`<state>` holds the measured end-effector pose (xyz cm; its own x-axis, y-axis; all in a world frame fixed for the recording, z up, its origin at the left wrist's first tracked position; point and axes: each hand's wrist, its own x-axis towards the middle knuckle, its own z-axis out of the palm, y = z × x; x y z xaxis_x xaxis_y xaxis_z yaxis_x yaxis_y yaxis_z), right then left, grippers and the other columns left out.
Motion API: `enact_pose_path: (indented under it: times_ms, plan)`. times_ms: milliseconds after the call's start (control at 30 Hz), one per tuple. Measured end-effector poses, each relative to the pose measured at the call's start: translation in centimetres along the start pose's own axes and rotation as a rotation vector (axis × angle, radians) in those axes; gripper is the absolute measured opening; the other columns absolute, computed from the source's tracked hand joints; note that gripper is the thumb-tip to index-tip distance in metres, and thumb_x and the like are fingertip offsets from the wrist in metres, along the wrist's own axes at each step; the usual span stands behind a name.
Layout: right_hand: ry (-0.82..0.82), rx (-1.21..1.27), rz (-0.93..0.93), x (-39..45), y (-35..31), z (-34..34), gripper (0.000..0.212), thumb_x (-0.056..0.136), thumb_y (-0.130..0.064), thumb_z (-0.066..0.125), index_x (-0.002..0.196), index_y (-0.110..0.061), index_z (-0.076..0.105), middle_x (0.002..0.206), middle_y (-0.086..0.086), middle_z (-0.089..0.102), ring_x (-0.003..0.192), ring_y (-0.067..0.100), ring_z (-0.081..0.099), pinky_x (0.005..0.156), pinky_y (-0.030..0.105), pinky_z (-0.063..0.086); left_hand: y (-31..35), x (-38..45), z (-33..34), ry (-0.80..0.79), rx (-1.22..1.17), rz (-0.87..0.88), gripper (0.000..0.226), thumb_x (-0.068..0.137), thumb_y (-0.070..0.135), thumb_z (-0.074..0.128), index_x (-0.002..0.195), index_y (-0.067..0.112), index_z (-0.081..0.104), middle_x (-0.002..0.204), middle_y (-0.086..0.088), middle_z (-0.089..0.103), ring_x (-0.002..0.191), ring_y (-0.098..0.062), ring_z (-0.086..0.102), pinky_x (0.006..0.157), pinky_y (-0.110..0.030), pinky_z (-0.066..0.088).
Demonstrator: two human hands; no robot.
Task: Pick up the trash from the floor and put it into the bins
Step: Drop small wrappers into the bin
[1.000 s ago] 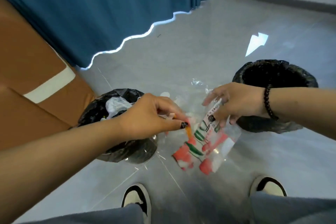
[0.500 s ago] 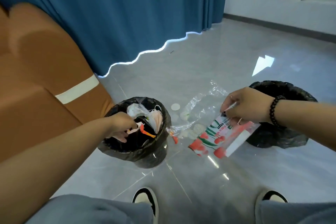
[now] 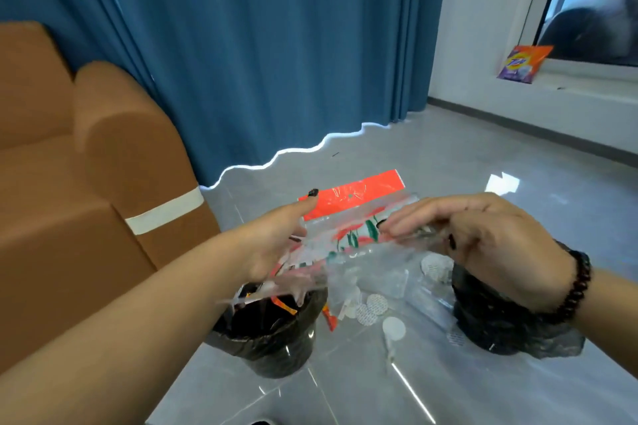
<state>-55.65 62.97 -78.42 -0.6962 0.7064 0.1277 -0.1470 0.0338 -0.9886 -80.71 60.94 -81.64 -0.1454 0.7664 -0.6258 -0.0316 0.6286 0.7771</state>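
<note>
Plastic bag: a clear printed bag with a red header strip and red-and-green pattern is held up in the air between both hands, above the gap between the two bins
Left hand: the left hand holds the bag's left side, index finger straight along the red strip, the other fingers hidden behind the plastic
Right hand: the right hand, with a dark bead bracelet on the wrist, grips the bag's right edge, fingers pressed together over it and the thumb curled beneath
Left bin: a black-lined bin stands under the left hand with scraps inside
Right bin: a second black-lined bin stands under the right wrist
Floor trash: round white pads and clear wrappers lie on the grey floor between the bins
Surroundings: brown sofa left, blue curtain behind
</note>
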Motion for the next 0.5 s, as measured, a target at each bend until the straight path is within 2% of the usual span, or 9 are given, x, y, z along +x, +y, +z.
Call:
enact_pose_path:
  times_ms: [67,100,133,200,267,333,400,433,500]
  plan:
    - [0.005,0.007,0.095,-0.5,0.3,-0.3,0.042,0.058,-0.001,0.037,0.078,0.009,0.072,0.093,0.026,0.070,0.094,0.034,0.067,0.084,0.034,0.057,0.0,0.0,0.5,-0.064,-0.166,0.076,0.062,0.076,0.049,0.071,0.116,0.002,0.062,0.113,-0.020,0.066,0.098,-0.031,0.067,0.087,-0.044,0.055]
    - [0.025,-0.039,0.146,-0.6,0.3,-0.4,0.035,0.068,-0.004,0.042,0.078,0.007,0.073,0.092,0.024,0.071,0.093,0.034,0.067,0.083,0.034,0.056,-0.1,0.2,0.6,-0.007,-0.176,0.138,0.070,0.065,0.042,0.081,0.118,0.001,0.062,0.113,-0.024,0.066,0.092,-0.030,0.067,0.085,-0.044,0.056]
    - [0.055,-0.123,0.182,-0.7,0.4,-0.5,0.028,0.079,-0.006,0.049,0.077,0.004,0.074,0.090,0.020,0.073,0.092,0.032,0.068,0.085,0.033,0.055,0.0,0.2,0.5,0.106,-0.136,0.204,0.077,0.057,0.039,0.085,0.121,0.003,0.061,0.108,-0.026,0.068,0.080,-0.026,0.067,0.079,-0.041,0.056]
    - [0.115,-0.345,0.233,-0.9,0.4,-0.7,0.028,0.091,-0.011,0.054,0.075,-0.001,0.075,0.083,0.008,0.075,0.087,0.022,0.070,0.082,0.023,0.054,0.3,-0.1,0.6,0.292,-0.038,0.337,0.066,0.061,0.029,0.085,0.120,0.013,0.059,0.093,-0.019,0.073,0.052,-0.016,0.055,0.057,-0.027,0.048]
    - [0.237,-0.475,0.233,-0.7,0.0,-1.2,0.026,0.088,-0.014,0.056,0.071,-0.005,0.074,0.069,-0.002,0.073,0.071,0.009,0.067,0.068,0.012,0.049,0.8,-0.6,0.7,0.293,-0.060,0.406,0.047,0.072,0.010,0.079,0.114,0.018,0.060,0.082,-0.012,0.074,0.039,-0.011,0.045,0.044,-0.019,0.038]
    - [0.430,-0.531,0.209,0.1,-0.4,-2.2,0.021,0.083,-0.016,0.060,0.068,-0.006,0.071,0.066,0.000,0.071,0.072,0.013,0.067,0.071,0.020,0.050,1.0,-1.5,1.1,0.267,-0.057,0.462,0.040,0.077,0.002,0.073,0.111,0.020,0.062,0.077,-0.009,0.074,0.047,-0.014,0.055,0.047,-0.020,0.042]
    - [0.621,-0.541,0.186,0.9,-0.9,-3.1,0.011,0.081,-0.020,0.066,0.077,-0.010,0.067,0.082,0.006,0.070,0.089,0.026,0.066,0.083,0.039,0.050,1.0,-2.2,1.6,0.222,-0.006,0.494,0.034,0.081,0.000,0.067,0.109,0.020,0.068,0.085,-0.007,0.074,0.070,-0.019,0.065,0.064,-0.028,0.051]
    - [0.676,-0.539,0.170,1.2,-1.2,-3.2,0.012,0.080,-0.023,0.070,0.087,-0.013,0.066,0.091,0.005,0.068,0.093,0.027,0.064,0.085,0.041,0.049,0.8,-2.4,1.8,0.191,0.009,0.492,0.029,0.083,0.000,0.065,0.104,0.019,0.071,0.090,-0.006,0.073,0.075,-0.019,0.065,0.068,-0.030,0.051]
    - [0.710,-0.566,0.147,1.1,-1.4,-3.5,0.038,0.076,-0.029,0.075,0.110,-0.021,0.059,0.111,0.000,0.059,0.101,0.022,0.058,0.083,0.034,0.047,0.3,-2.7,2.3,0.099,0.013,0.479,0.024,0.085,0.000,0.063,0.095,0.019,0.075,0.089,-0.004,0.071,0.074,-0.016,0.065,0.070,-0.030,0.053]
